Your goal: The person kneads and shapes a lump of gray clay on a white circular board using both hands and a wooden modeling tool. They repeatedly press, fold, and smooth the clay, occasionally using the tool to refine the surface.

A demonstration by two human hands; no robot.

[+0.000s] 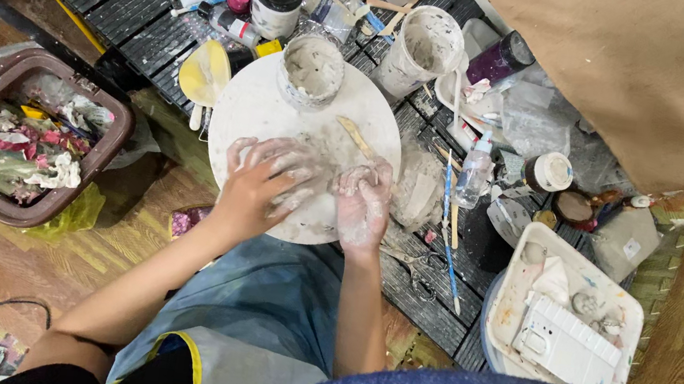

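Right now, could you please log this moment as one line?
left hand: flat on clay | right hand: pinching clay | base: round board

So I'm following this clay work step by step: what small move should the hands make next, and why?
Probably keep pressing the pale grey clay lump flat on the round white board. The left hand lies spread over it, the right hand is curled at its edge, and the clay looks uneven.

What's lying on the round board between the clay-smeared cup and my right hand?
In the head view, a flat wooden stick lies on the round board between the clay-smeared cup and the right hand.
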